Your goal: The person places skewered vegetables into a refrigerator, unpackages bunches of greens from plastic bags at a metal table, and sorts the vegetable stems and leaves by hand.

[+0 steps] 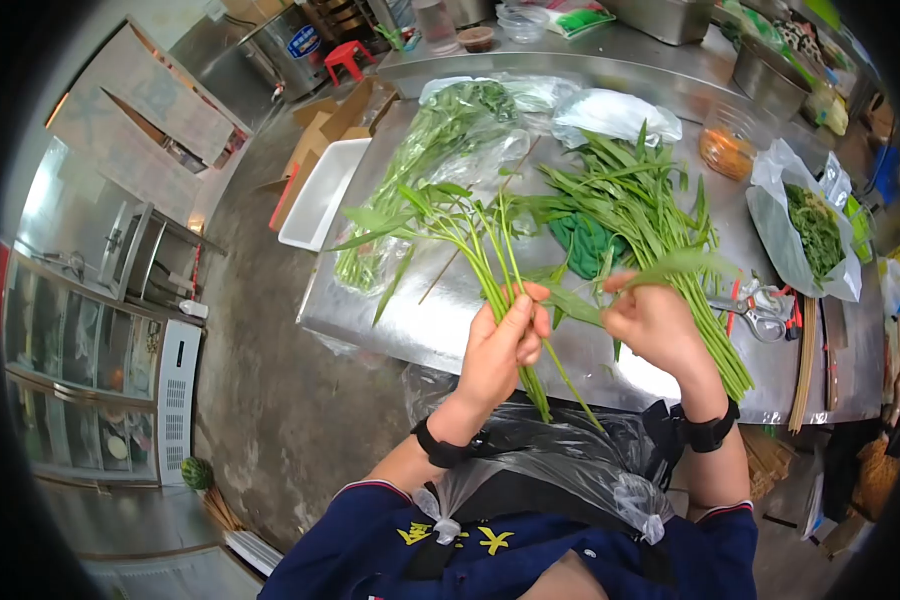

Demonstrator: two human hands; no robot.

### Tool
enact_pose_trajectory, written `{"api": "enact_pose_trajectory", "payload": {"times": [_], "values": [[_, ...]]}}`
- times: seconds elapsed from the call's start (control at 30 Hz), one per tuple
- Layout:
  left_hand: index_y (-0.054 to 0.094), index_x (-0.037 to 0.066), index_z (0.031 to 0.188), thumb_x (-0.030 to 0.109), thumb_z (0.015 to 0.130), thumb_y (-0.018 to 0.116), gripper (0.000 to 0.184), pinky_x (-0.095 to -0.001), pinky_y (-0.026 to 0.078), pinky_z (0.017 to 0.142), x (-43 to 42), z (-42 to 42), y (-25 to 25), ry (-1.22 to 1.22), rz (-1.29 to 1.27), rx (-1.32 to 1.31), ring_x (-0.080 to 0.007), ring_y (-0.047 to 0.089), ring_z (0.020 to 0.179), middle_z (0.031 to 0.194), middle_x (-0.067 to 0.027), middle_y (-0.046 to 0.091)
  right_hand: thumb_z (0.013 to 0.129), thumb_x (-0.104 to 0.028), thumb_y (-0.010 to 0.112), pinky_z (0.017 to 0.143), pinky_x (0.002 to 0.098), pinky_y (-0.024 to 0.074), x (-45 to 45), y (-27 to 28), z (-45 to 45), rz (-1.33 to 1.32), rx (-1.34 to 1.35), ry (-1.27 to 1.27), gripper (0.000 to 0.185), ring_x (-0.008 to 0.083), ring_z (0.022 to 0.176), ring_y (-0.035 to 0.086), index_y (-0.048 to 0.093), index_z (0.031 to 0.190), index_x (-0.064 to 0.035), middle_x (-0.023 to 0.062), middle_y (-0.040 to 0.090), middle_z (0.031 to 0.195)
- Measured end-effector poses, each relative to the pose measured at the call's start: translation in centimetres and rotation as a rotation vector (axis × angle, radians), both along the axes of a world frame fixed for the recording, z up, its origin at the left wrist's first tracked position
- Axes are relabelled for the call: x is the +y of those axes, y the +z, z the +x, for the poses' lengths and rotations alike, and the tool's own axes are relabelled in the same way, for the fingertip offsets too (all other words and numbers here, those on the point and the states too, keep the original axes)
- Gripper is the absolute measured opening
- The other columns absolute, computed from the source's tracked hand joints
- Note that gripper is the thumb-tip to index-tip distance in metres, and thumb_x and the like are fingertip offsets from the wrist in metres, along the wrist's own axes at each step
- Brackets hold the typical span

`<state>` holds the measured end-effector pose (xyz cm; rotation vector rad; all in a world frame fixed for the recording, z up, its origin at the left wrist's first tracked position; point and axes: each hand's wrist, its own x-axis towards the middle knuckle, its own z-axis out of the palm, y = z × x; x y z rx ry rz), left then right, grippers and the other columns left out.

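My left hand [508, 338] is closed round a small bunch of long green stems [480, 262], whose leaves fan out toward the upper left and whose cut ends hang below my fist. To its right, my right hand [652, 325] has its fingers curled in a pinch on a long green leaf [685, 265]; motion blurs it slightly. Behind and beside my right hand lies a large heap of leafy stems [625, 185] on the steel table [410, 325]. A dark green cloth or bundle [585, 245] sits between the heap and the held bunch.
Bagged greens [420, 145] lie at the table's left. Scissors [763, 318], wooden sticks [806, 360] and a white bag of leaves [815, 235] are at the right, near an orange-filled container [725, 150]. A white tray [325, 195] stands left of the table.
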<state>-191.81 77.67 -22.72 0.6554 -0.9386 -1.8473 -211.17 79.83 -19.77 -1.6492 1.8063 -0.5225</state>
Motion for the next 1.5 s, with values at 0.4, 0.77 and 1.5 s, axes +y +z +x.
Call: {"api": "enact_pose_trajectory", "payload": {"times": [0.4, 0.77, 1.5], "values": [[0.046, 0.008, 0.092, 0.025, 0.093, 0.036, 0.020, -0.0326, 0.040, 0.061, -1.2, 0.1, -1.5, 0.119, -0.110, -0.081, -0.0146, 0.051, 0.071, 0.080, -0.0106, 0.058, 0.080, -0.018, 0.054, 0.065, 0.0345, 0.0465, 5.2, -3.2, 1.0, -0.218, -0.272, 0.283, 0.021, 0.0278, 0.071, 0.059, 0.060, 0.097, -0.0063, 0.0123, 0.062, 0.080], [0.049, 0.007, 0.100, 0.025, 0.093, 0.038, 0.022, -0.0175, 0.020, 0.038, -1.4, -0.3, -0.7, 0.117, 0.223, 0.105, -0.0036, 0.025, 0.044, 0.054, 0.0048, 0.029, 0.070, -0.021, 0.061, 0.059, 0.0349, 0.0460, 3.5, -6.5, -10.1, -0.330, 0.306, -0.396, 0.018, 0.0245, 0.062, 0.059, 0.065, 0.080, -0.0065, 0.0079, 0.060, 0.069], [0.054, 0.003, 0.091, 0.009, 0.082, 0.058, 0.011, -0.0170, 0.023, 0.044, 1.5, -3.9, 0.7, -0.080, 0.048, -0.184, -0.0012, 0.033, 0.048, 0.060, 0.0060, 0.044, 0.078, -0.009, 0.062, 0.059, 0.0172, 0.0396, 1.2, -1.1, 0.7, -0.198, -0.931, -0.213, 0.011, 0.0031, 0.065, 0.048, 0.057, 0.084, -0.0014, -0.0023, 0.056, 0.074]]}}
